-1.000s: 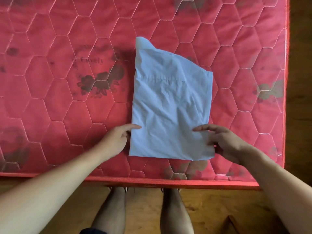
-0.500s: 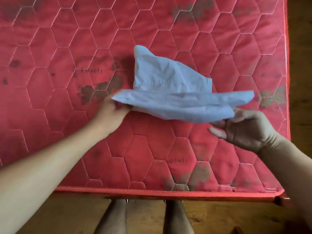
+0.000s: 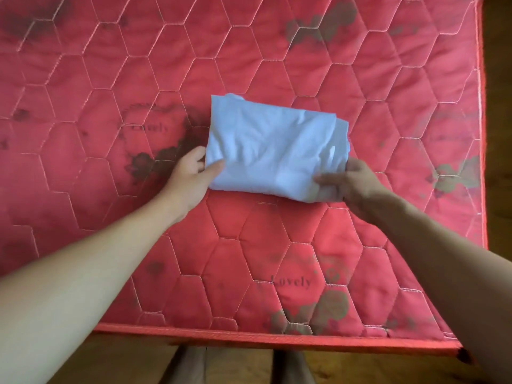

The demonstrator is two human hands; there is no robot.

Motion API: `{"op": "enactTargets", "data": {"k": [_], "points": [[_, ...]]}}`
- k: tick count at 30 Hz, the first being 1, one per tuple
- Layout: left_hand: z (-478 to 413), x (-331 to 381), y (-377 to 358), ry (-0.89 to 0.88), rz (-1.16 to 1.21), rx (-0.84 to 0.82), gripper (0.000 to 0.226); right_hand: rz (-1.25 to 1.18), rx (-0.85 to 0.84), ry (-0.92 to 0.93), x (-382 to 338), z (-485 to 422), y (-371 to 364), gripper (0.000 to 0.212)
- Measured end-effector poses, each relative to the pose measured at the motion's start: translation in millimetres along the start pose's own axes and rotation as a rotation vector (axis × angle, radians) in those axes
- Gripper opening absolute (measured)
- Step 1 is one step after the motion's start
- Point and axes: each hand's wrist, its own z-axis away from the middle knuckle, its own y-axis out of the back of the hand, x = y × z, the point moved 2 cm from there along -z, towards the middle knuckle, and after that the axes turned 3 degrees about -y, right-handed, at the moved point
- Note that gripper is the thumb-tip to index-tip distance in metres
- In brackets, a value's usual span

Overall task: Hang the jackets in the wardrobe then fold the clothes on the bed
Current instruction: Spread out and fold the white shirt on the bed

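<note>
Pale-blue cloth (image 3: 274, 145) sits folded on quilted mattress (image 3: 360, 231) over wooden floor (image 3: 110, 361); left hand (image 3: 188, 181) and right hand (image 3: 354, 184) pinch its corners.

The bed (image 3: 249, 245) runs off the top and the left of the picture, so its far end can't be seen. The folded pale blue cloth (image 3: 274, 145) hides the bit of bed under it. Its inside layers are tucked away, so what kind of clothing it is can't be told. The left hand (image 3: 191, 178) pinches one near corner, and its fingertips go under the cloth, out of sight. The right hand (image 3: 352, 187) pinches the other corner, and its fingertips hide there too. Both arms are cut off at the edges. Two legs (image 3: 188, 367) only peek in at the bottom. The floor (image 3: 498, 134) shows only in thin strips. The dark prints (image 3: 144, 164) on the bed are faded and smudgy
</note>
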Motion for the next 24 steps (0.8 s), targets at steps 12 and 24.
{"op": "enactTargets", "data": {"k": [12,24], "points": [[10.9,24.5,-34.7,-0.481,-0.785,0.309,0.065,1.151,0.609,0.528,-8.4,24.4,-49.1,0.070],[-38.9,-24.5,-55.6,-0.296,-1.267,0.092,0.077,1.542,0.328,0.439,25.5,-60.2,-64.1,0.077]]}}
